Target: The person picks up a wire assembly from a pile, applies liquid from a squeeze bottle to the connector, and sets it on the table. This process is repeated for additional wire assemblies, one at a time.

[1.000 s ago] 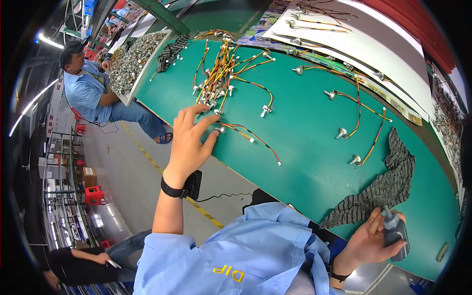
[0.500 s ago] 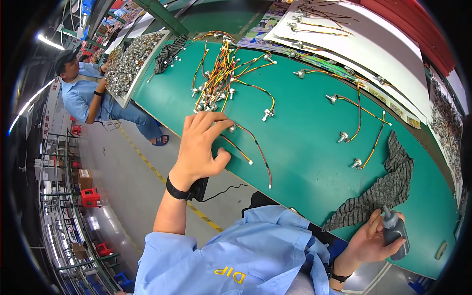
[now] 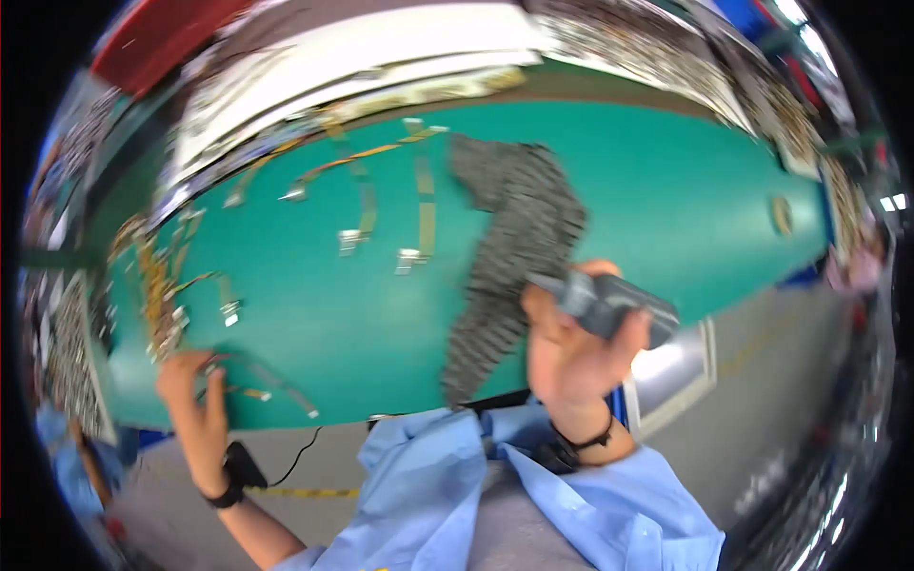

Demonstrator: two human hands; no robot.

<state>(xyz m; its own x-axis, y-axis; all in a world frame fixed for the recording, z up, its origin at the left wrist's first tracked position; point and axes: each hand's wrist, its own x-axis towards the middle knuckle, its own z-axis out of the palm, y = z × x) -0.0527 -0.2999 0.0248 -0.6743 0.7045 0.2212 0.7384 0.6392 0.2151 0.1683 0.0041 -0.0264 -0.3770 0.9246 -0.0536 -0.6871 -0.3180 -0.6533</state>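
Observation:
At the table's left, thumb and fingertips of my left hand come together at the end of a wired potentiometer, its thin leads trailing right; blur softens the grip. A second short lead with a white plug lies just below. Just beyond that hand is a heap of potentiometers with red, yellow and black wires. My right hand is closed around a dark grey squeeze bottle, tilted with its nozzle pointing left. Beneath and left of the bottle, a crumpled dark striped cloth is spread on the green table.
Several wired potentiometers lie spaced out along the green tabletop. White sheets border its far side. A small oval object rests near the right end. Another person in blue is at the far left.
My view has swung to the right, so the table now runs across it. The left thumb has drawn in toward the fingertips. The bottle has stayed in my right hand and now tilts more sideways.

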